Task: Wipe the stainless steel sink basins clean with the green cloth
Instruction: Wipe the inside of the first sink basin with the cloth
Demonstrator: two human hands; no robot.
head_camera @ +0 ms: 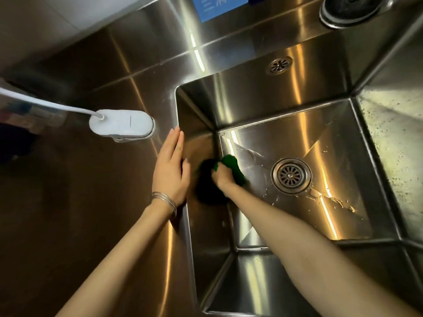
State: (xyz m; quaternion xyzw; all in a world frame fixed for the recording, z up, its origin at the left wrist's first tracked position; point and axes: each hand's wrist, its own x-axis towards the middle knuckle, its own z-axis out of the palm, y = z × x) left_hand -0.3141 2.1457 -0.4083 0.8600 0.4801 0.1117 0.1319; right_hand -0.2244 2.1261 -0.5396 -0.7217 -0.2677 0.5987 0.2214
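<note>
Against basin (297, 138) left wall | green cloth (231, 167) under right hand (223, 179) grip

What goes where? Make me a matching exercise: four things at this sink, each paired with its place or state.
Things:
1. green cloth
2. left hand
3. floor drain strainer
4. white device

Places or states:
A. flat on the steel counter beside the basin
B. fingers straight, resting on the basin's left rim
C. gripped by the right hand
D. set in the basin floor

Pairs: 1-C, 2-B, 3-D, 4-A
</note>
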